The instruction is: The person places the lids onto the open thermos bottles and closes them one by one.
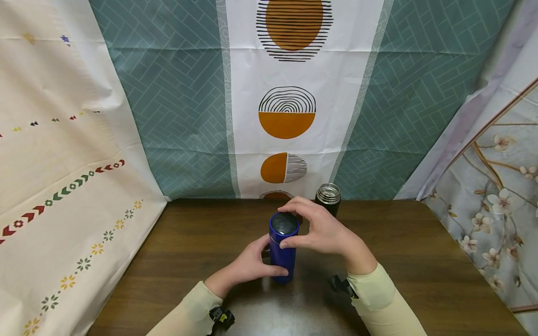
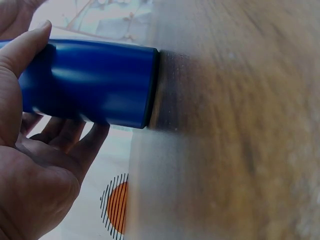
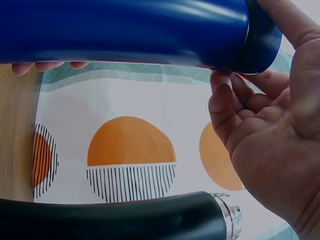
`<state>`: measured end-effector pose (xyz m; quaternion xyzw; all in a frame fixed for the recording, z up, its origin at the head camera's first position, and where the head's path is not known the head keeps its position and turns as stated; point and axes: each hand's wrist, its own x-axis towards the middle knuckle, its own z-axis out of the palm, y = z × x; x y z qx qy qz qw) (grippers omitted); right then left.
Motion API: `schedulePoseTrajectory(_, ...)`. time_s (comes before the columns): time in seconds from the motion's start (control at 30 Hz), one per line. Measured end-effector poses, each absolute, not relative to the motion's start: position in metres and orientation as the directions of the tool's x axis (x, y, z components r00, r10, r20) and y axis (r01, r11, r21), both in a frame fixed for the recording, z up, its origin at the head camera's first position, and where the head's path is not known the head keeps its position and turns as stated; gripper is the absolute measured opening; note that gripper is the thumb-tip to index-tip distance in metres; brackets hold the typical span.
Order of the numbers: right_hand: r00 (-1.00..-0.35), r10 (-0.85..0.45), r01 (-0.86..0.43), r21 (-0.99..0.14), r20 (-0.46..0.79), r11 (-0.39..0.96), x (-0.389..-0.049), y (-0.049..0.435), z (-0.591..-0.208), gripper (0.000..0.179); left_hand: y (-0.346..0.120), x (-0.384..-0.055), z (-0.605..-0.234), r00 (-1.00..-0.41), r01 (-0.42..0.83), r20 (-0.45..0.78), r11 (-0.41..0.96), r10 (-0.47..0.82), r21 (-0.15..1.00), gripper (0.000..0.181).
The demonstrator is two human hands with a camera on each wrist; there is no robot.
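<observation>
Left hand [image 1: 251, 264] is wrapped round a tall, glossy blue cylindrical flask [image 1: 281, 261], upright on the brown wood-grain table [image 1: 189, 261]; right hand [image 1: 323, 231] has its dark-topped blue lid [image 1: 284, 224] pinched. Black cylindrical bottle [image 1: 328, 206], silver threaded neck showing, sits behind.

The tabletop [image 1: 189, 247] is lying open outside both sleeves [image 1: 185, 310]. The left hand [image 1: 250, 265] and right hand [image 1: 322, 228] are crowding the blue bottle [image 1: 283, 256], while the black bottle [image 1: 331, 208] is obstructing the space behind; the gap between bottles, partly hidden, is perhaps leaving passage.
</observation>
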<state>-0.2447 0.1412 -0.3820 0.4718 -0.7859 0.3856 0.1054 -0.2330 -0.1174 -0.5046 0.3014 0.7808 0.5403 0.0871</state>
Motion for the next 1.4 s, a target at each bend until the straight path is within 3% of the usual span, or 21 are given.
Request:
schedulePoseTrajectory(0.3,-0.516,-0.687,-0.815,-0.540,0.511,0.210,-0.249,0.144,-0.384,0.078,-0.117,-0.233,-0.504,-0.807,0.365,0.180,0.236,0.562,0.900,0.078)
schedulePoseTrajectory(0.67,-0.494,-0.713,-0.777,-0.621,0.497,0.106,-0.259,0.149,-0.391,0.069,-0.117,-0.232,-0.504,-0.819,0.356,0.164,0.264,0.549,0.896,0.081)
schedulePoseTrajectory(1.4,-0.524,-0.658,-0.794,-0.589,0.541,0.148,-0.256,0.147,-0.390,0.064,-0.118,-0.233,-0.503,-0.815,0.349,0.157,0.256,0.558,0.902,0.081)
